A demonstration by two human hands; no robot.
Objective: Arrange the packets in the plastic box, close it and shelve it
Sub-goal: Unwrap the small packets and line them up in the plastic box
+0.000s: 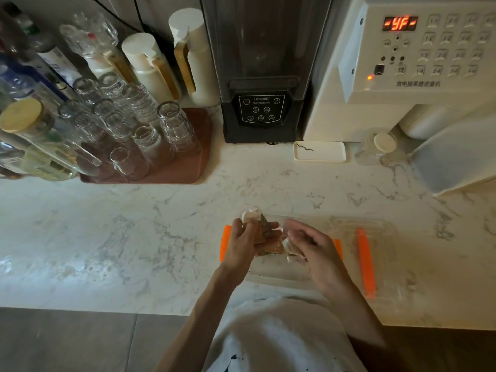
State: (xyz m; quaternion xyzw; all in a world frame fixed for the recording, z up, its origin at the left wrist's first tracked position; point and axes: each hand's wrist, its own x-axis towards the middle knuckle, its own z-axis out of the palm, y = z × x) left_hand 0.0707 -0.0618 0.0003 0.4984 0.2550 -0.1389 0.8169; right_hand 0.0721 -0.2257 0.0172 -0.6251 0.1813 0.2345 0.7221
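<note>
A clear plastic box (279,275) with orange side clips stands open on the marble counter near its front edge. Its clear lid (375,253), also with an orange clip, lies on the counter just right of it. My left hand (241,245) grips a bunch of brown and white packets (264,232) above the box. My right hand (311,251) is closed on some white packets (291,251) right beside them. The hands hide most of the box's inside.
A brown tray (185,170) of upturned glasses stands at the back left, with bottles beside it. A black blender (261,103) and a white dispensing machine (402,63) line the back wall. A small white dish (319,151) lies before them.
</note>
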